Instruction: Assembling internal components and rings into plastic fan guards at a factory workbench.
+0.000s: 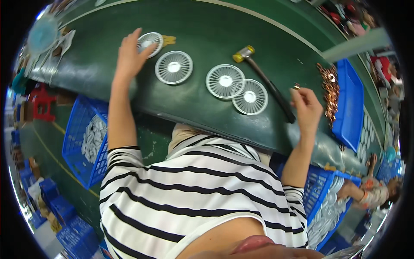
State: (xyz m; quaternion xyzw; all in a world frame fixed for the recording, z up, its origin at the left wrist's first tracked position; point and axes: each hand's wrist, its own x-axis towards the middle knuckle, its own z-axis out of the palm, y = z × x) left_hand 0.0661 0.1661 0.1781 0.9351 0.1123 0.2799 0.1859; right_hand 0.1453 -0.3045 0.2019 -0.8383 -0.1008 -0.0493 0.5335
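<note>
At the far left of the green table, my left hand (pixel 130 55) grips a silver round disc with radial slots (pixel 149 39), thumb lying across it and fingers at its left edge. A yellow piece (pixel 169 40) shows beside that disc, partly hidden. Closed in a pinch, my right hand (pixel 308 105) holds a small copper-coloured part (pixel 297 86) above the table's right side. Between my hands lie a single slotted disc (pixel 174 67) and two overlapping ones, the left disc (pixel 225 81) and the right disc (pixel 250 96). A hammer (pixel 269 84) with yellow faces lies left of my right hand.
Many copper-coloured parts (pixel 330 95) lie by a blue tray (pixel 348 103) at right. Blue baskets stand below the table: a left basket (pixel 73 142) with pale pieces and a right basket (pixel 317 185) with discs. A co-worker's arm (pixel 351 191) reaches over the right basket.
</note>
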